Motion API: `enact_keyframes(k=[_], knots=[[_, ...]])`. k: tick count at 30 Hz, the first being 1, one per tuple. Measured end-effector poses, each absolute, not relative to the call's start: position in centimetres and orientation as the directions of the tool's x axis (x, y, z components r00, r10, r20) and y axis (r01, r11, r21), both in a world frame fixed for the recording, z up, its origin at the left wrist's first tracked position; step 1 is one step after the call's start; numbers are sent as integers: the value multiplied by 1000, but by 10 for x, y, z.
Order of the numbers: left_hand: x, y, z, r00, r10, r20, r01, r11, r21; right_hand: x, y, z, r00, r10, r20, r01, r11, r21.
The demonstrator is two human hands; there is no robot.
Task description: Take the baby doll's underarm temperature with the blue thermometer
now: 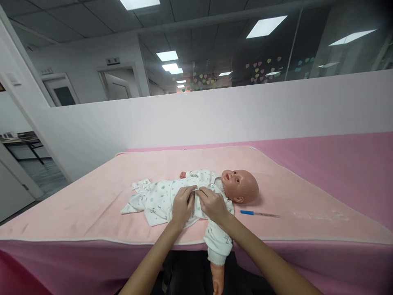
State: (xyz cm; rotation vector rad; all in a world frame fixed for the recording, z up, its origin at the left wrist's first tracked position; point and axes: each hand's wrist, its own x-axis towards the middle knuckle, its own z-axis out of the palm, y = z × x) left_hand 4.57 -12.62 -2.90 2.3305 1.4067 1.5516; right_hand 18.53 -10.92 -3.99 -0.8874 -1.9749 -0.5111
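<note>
A baby doll (244, 184) lies on its back, its head to the right and one arm hanging over the table's near edge. It wears a white printed baby outfit (159, 196) with a button or snap showing near the neck. My left hand (183, 205) and my right hand (211, 203) meet at the doll's chest. The fingertips of both pinch the front edge of the outfit, close together. Exactly what lies between the fingertips is hidden. The trouser legs of the outfit spread flat to the left.
A blue-capped pen (259, 213) lies just right of my right forearm, near the doll's head. Under the doll is a peach mat (92, 196) over a pink cover (346, 164). A white half wall (215, 119) with glass above stands behind the table.
</note>
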Motion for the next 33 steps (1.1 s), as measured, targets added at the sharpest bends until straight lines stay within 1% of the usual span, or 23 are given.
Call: enact_keyframes(k=[2, 5, 8, 11, 17, 19, 23, 26, 29, 33], knots=[[47, -125, -31, 91, 652, 753, 682, -591, 430, 182, -109, -37, -354, 472, 807, 772, 634, -33], [47, -124, -32, 73, 651, 755, 698, -574, 427, 177, -107, -34, -260, 551, 793, 790, 593, -154], [47, -126, -31, 62, 660, 749, 706, -559, 434, 175, -108, -33, -204, 582, 787, 774, 588, -234], [48, -127, -30, 56, 659, 750, 710, -555, 434, 177, -111, -33, -188, 586, 789, 757, 598, -264], [49, -128, -29, 42, 674, 738, 711, -539, 452, 184, -118, -31, -250, 556, 793, 685, 680, -261], [50, -128, -28, 47, 680, 732, 709, -539, 455, 185, -118, -31, -245, 546, 801, 675, 690, -263], [50, -129, -28, 54, 676, 735, 710, -544, 447, 182, -114, -34, -178, 523, 833, 738, 631, -239], [50, -129, -28, 53, 678, 733, 712, -540, 449, 180, -112, -37, -171, 514, 840, 783, 588, -200], [49, -129, -29, 34, 680, 733, 704, -537, 466, 179, -112, -37, -171, 534, 828, 812, 552, -188], [48, -128, -31, 19, 678, 735, 705, -530, 471, 180, -116, -36, -197, 542, 817, 794, 577, -192]])
